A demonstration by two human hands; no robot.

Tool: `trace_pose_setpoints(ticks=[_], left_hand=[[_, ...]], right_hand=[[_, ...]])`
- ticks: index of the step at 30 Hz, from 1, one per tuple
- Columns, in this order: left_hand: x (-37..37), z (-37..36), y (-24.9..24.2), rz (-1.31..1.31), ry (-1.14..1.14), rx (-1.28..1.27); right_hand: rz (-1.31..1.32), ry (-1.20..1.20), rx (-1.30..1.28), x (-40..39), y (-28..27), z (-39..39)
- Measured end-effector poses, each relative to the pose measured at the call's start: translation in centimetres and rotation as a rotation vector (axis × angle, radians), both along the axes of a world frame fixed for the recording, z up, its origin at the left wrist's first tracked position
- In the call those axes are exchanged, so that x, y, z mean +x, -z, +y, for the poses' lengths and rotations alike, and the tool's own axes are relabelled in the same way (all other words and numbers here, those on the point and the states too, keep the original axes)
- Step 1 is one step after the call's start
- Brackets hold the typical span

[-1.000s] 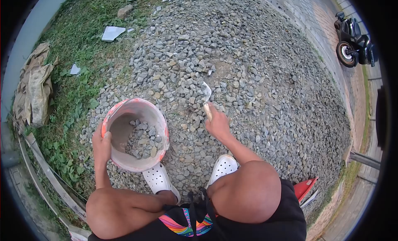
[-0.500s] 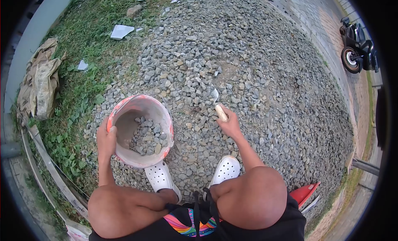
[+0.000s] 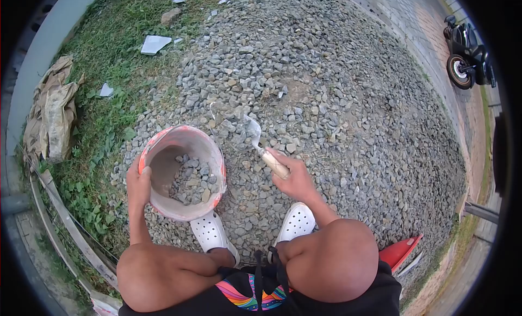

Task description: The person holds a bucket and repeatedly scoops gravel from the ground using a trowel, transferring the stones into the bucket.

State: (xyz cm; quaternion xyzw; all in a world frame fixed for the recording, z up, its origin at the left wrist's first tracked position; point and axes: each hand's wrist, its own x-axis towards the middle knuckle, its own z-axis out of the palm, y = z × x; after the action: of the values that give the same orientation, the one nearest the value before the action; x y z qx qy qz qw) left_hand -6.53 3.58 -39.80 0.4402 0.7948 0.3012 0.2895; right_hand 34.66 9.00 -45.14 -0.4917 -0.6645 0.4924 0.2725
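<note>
I squat on a heap of grey gravel (image 3: 337,98). My left hand (image 3: 138,186) grips the near rim of an orange and white bucket (image 3: 215,153), tilted toward the heap and partly filled with stones. My right hand (image 3: 291,177) holds the wooden handle of a small trowel (image 3: 254,134), whose metal blade rests among the stones just right of the bucket's mouth. My white clogs (image 3: 293,223) stand on the gravel below the bucket.
Grass (image 3: 109,60) with paper scraps and a crumpled sack (image 3: 51,115) lies at the left, beside a kerb. A motorbike (image 3: 467,55) stands on paving at the far right. A red object (image 3: 399,251) lies behind my right knee.
My right hand has swung the trowel from the heap leftward and nearer, toward the bucket's mouth. The bucket and left hand have barely moved.
</note>
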Motion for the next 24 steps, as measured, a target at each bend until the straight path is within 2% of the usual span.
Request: trace_pose_setpoints(ticks=[1,3,5,7,8,9,11,15,24], left_hand=[[0.0,0.0,-0.1,0.0,0.0,0.001],[-0.2,-0.1,-0.2,0.016,0.036,-0.012],[-0.4,-0.4,0.0,0.022,0.017,-0.021],[-0.5,-0.6,0.3,0.026,0.001,-0.031],[-0.6,-0.6,0.5,0.017,0.013,0.008],[-0.4,-0.6,0.4,0.008,0.025,0.046],[-0.4,-0.6,0.1,0.01,0.03,0.026],[0.0,-0.9,0.1,0.111,0.051,0.035],[-0.5,-0.9,0.5,0.052,0.044,0.04]], right_hand=[[0.0,0.0,0.001,-0.3,-0.5,-0.2],[-0.08,-0.166,0.051,-1.1,-2.0,-0.6],[-0.064,-0.204,0.147,-2.3,-3.0,-1.3],[-0.101,-0.355,0.333,-3.2,-4.0,-1.7],[-0.279,-0.491,0.276,-3.3,-4.7,-1.9],[-0.281,-0.491,0.278,-3.6,-4.3,-2.2],[-0.286,-0.579,0.458,-4.3,-2.8,-2.8],[-0.358,-0.624,0.524,-4.5,-2.8,-3.0],[-0.355,-0.565,0.45,-3.3,-4.0,-2.3]])
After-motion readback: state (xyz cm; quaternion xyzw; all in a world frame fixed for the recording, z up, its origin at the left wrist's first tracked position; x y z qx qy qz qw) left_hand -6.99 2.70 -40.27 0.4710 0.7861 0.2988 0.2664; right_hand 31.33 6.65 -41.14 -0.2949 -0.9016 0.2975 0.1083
